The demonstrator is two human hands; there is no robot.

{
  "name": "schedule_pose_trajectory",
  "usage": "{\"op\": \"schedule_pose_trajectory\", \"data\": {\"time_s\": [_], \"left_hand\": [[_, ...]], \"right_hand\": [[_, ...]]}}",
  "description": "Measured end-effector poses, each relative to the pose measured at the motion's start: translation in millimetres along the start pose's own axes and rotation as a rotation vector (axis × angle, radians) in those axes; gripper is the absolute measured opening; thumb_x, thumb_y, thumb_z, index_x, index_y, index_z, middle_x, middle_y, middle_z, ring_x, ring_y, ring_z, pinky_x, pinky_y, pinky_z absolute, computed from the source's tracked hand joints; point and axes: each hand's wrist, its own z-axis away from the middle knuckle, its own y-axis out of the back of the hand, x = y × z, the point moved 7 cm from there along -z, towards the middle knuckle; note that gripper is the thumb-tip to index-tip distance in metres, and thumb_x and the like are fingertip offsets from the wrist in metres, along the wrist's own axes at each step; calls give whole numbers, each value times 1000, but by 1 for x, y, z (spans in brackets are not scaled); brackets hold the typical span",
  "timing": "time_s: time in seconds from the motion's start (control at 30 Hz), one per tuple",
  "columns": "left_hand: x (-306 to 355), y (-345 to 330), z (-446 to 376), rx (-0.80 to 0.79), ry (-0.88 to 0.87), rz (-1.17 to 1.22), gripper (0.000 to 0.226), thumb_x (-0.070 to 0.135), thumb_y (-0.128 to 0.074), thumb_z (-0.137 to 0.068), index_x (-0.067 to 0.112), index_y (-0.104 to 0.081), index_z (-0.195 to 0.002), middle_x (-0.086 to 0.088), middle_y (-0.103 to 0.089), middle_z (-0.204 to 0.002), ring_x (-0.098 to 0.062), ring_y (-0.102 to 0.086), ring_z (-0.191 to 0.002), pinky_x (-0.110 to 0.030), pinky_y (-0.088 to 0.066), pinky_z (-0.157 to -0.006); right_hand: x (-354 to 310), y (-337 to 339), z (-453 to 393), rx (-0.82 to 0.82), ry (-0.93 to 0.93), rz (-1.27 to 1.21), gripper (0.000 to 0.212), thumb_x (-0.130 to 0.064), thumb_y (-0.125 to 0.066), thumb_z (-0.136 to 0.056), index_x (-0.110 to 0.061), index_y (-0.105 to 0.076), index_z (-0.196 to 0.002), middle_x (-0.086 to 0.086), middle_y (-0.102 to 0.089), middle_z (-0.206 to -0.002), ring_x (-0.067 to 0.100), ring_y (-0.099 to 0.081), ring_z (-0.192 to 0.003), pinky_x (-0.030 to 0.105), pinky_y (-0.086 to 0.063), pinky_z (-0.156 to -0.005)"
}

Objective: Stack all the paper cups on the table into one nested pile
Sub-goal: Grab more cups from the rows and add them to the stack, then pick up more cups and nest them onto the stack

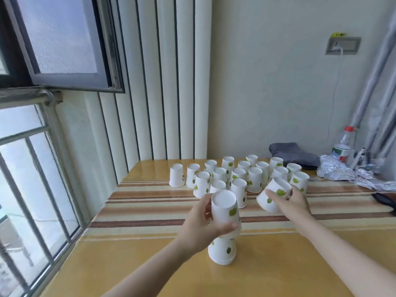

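Observation:
Several white paper cups with green leaf prints (237,174) stand upside down in a cluster at the far side of the table (132,264). A short nested pile (222,251) stands upside down near me. My left hand (200,228) grips an upside-down cup (225,209) directly over that pile, its rim around the pile's top. My right hand (293,200) holds another cup (273,195), tilted, lifted just in front of the cluster's right end.
A striped runner (150,200) crosses the table. At the back right lie a grey cloth (293,154), crumpled foil (342,172) and a plastic bottle (344,146). A dark object (385,201) sits at the right edge. A window with bars is on the left.

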Motion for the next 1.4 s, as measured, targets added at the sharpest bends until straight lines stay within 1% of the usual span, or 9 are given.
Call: {"op": "schedule_pose_trajectory", "data": {"time_s": [0.13,0.33,0.53,0.63,0.8,1.0,1.2,1.33,1.4], "left_hand": [[-28,-16,10,23,38,-57,58,33,-86,-63,43,-55,-111,7,-67,-113,-17,-62,-109,-33,-52,-96],[-58,-32,16,-3,119,-8,54,21,-85,-69,22,-58,-116,7,-66,-101,-13,-60,-92,-16,-46,-75],[-79,-25,20,-129,209,-6,81,16,-83,-64,34,-44,-133,14,-60,-126,-4,-54,-116,-16,-48,-88],[-82,-4,20,-219,212,49,90,15,-71,-58,36,-40,-141,14,-50,-140,-7,-42,-133,-32,-39,-109],[-77,47,-20,71,178,141,57,-7,-48,-77,25,-55,-123,6,-57,-132,-15,-50,-131,-30,-44,-100],[-66,72,-94,233,175,-6,49,0,-52,-89,20,-48,-134,-3,-49,-136,-19,-47,-127,-30,-44,-87],[-72,65,-157,277,185,-247,58,11,-63,-88,21,-42,-141,-7,-42,-140,-18,-48,-102,-31,-50,-75],[-99,51,-178,314,223,-285,66,15,-71,-83,14,-38,-140,-9,-47,-138,-26,-51,-120,-38,-50,-94],[-110,46,-183,345,231,-267,68,18,-74,-80,12,-38,-137,-9,-48,-135,-27,-52,-120,-36,-48,-92]], "right_hand": [[-25,7,47,-79,72,-139,33,-29,-79,-76,-30,-60,-103,-10,-66,-101,16,-63,-96,38,-54,-85],[-59,-10,90,-227,218,-135,42,-22,-80,-76,-26,-62,-114,-8,-70,-106,-2,-68,-90,22,-54,-73],[-59,-53,100,-344,270,-87,46,-25,-83,-71,-30,-63,-112,-9,-72,-108,8,-66,-103,25,-56,-84],[-48,-72,103,-413,269,-29,48,-27,-83,-71,-35,-61,-112,-13,-69,-112,5,-63,-106,15,-51,-79],[-20,-95,108,-541,242,76,61,-39,-83,-61,-42,-59,-117,-17,-68,-113,2,-61,-106,24,-51,-90],[-3,-89,76,-815,143,119,79,2,-71,-65,-33,-49,-133,-11,-59,-131,2,-57,-121,28,-53,-94],[-4,-65,-31,-342,46,76,49,-4,-68,-82,-21,-54,-126,-1,-58,-127,12,-61,-108,21,-50,-74],[22,-94,-63,-320,-20,146,80,-22,-84,-70,-22,-41,-138,-5,-50,-130,15,-51,-124,39,-46,-102],[29,-108,-71,-317,-7,140,77,-22,-85,-67,-26,-44,-132,-7,-51,-130,15,-50,-124,40,-44,-105]]}}
